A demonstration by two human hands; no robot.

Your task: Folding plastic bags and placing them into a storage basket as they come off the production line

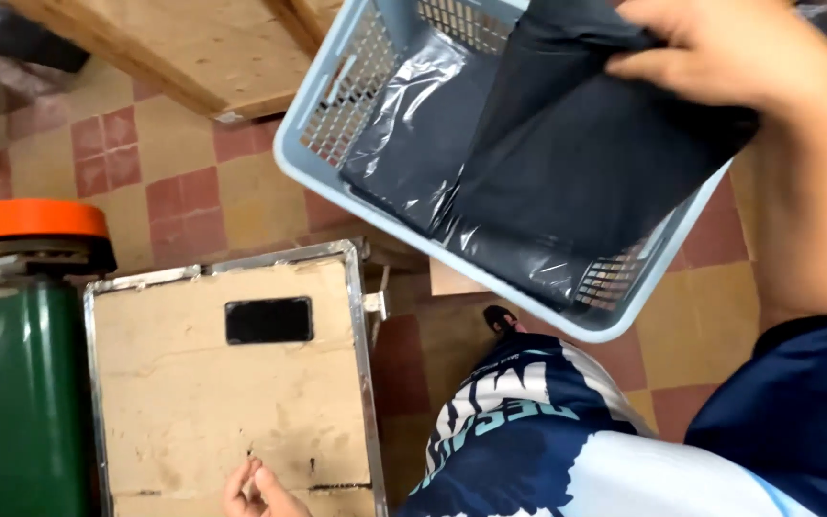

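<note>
Head view: right hand (720,48) pinches dark bagged garment (586,163) above basket (337,96); left hand (256,490) seemingly loosely spread.

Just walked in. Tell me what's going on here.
A person seen from above has the right hand gripping a dark folded cloth, lifted partly out of a light blue plastic basket. More dark pieces in clear plastic wrap lie in the basket. The left hand rests on a worn board with a metal frame, fingers loose and holding nothing. A green machine with an orange disc stands beside the board, on a tiled floor.
</note>
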